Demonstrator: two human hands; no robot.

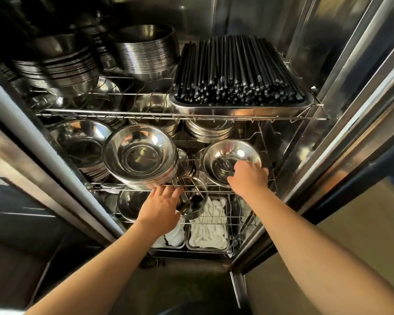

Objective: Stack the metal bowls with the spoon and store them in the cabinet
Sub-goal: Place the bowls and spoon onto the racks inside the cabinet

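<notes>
Under right hand [248,177]: shiny, shallow metal bowl [223,159].

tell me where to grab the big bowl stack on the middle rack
Take the bowl stack by its near rim, from the front: the top rack hangs close overhead, and the flared rim juts past the wire edge by the left hand.

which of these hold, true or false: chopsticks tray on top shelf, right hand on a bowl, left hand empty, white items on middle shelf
1. The black chopsticks lie in a tray on the top shelf. True.
2. The right hand holds a bowl on the middle shelf. True.
3. The left hand is empty. False: it holds a small metal cup.
4. The white items sit on the middle shelf. False: they lie in trays on the bottom shelf.
</notes>
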